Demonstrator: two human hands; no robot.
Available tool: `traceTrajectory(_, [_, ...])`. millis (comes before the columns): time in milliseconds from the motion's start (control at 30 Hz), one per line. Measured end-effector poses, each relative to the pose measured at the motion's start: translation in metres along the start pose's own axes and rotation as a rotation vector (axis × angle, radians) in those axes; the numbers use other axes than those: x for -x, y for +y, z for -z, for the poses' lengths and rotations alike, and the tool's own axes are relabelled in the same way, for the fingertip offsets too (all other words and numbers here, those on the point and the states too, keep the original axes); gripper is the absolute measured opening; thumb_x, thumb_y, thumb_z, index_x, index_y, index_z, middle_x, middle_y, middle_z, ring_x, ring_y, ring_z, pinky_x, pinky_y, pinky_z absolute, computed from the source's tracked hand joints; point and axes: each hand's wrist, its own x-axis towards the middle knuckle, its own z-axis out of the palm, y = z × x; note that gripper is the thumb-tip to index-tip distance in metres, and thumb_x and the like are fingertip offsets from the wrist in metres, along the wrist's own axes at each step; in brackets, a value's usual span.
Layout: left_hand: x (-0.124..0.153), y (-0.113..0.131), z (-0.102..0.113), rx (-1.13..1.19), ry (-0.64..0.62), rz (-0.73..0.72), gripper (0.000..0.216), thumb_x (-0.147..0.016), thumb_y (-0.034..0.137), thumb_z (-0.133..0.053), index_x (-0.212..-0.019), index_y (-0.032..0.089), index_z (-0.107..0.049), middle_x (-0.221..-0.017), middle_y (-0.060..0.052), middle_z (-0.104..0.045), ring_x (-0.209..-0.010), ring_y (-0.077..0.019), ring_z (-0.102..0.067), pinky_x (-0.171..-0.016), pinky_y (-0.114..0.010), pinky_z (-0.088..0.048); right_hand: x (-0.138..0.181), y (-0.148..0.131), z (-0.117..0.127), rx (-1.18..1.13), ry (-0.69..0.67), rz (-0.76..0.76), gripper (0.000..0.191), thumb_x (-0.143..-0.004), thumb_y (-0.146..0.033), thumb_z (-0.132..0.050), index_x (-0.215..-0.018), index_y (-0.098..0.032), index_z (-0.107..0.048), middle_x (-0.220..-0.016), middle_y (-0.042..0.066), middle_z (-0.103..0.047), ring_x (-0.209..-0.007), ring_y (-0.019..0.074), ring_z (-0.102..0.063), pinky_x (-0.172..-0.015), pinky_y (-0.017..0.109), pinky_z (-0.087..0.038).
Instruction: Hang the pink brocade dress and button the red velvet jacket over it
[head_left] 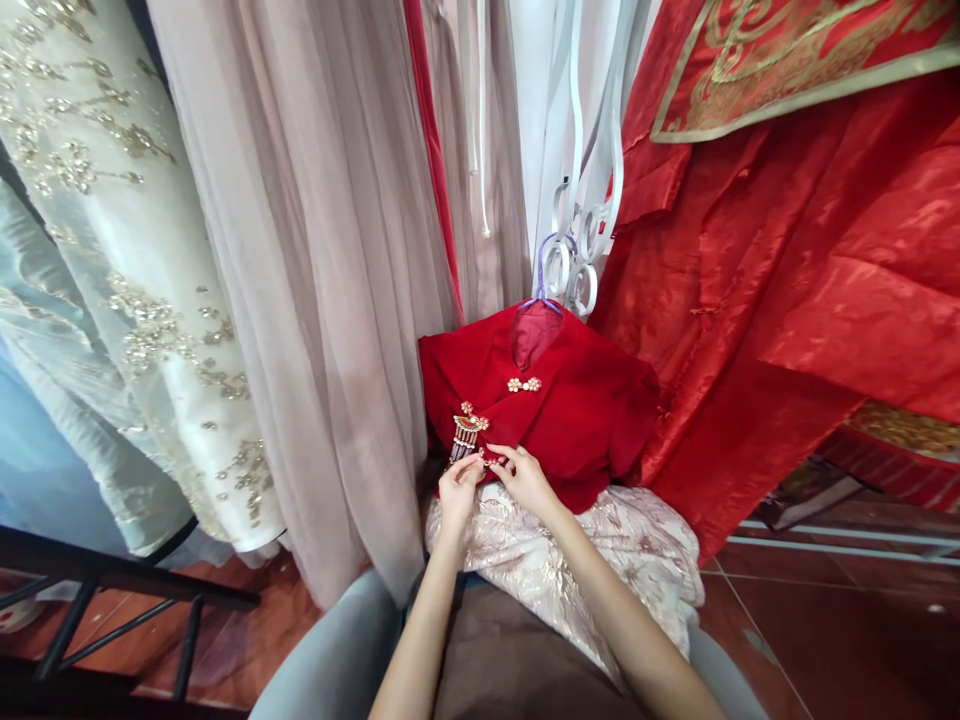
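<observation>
A red velvet short-sleeved top [577, 415] hangs on a purple hanger [541, 280] and drapes toward my lap. My left hand [459, 492] pinches one side of a small ornate clasp [490, 462] near the top's lower edge. On its other side, the fingers of my right hand [523, 480] close on the same clasp. Whether its two halves are joined is too small to tell. A fan-shaped tasselled brooch [468, 425] sits just above my left hand. Higher up, a jewelled flower clasp [523, 385] spans the front opening. Pale patterned fabric [652, 530] spreads below the top.
White curled metalwork [581, 255] stands behind the hanger. Pinkish sheer fabric [322, 300] and a gold-sequinned white gown [165, 320] hang at left; red satin garments [810, 230] hang at right. A black metal frame [127, 580] stands low left on the tiled floor [787, 620].
</observation>
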Motion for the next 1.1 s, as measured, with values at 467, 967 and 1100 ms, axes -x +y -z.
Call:
traceTrajectory(467, [-0.007,-0.01,-0.002,0.005,-0.027,-0.052,0.023,-0.065,0.024,-0.069,-0.084,0.013,-0.064,-0.08,-0.005,-0.069,-0.074,-0.0151,-0.066,-0.077,-0.031,-0.053,-0.006,0.005,-0.004,-0.036,0.064,0.013,0.032,-0.082,-0.018,-0.056,-0.112,-0.02,-0.067,-0.076,0.002,-0.057,-0.067,0.0145,-0.058,-0.074,0.029,-0.049])
traceTrajectory(967, [-0.01,-0.001,-0.005,-0.146,-0.103,-0.154,0.019,-0.062,0.019,-0.069,-0.079,0.013,-0.066,-0.079,-0.007,-0.069,-0.072,-0.0152,-0.065,-0.072,-0.027,-0.052,-0.006,0.007,-0.01,-0.008,0.123,0.015,0.032,-0.083,-0.019,-0.053,-0.112,-0.024,-0.066,-0.091,0.005,-0.059,-0.074,0.0158,-0.06,-0.08,0.033,-0.05])
traceTrajectory(1100, [-0.016,0.007,-0.004,-0.169,-0.166,-0.149,0.018,-0.058,0.019,-0.071,-0.075,0.013,-0.066,-0.074,-0.005,-0.069,-0.069,-0.0152,-0.065,-0.07,-0.027,-0.053,-0.007,0.008,-0.009,-0.016,0.131,0.022,0.031,-0.084,-0.02,-0.053,-0.111,-0.023,-0.067,-0.092,0.006,-0.059,-0.074,0.0157,-0.061,-0.079,0.031,-0.051])
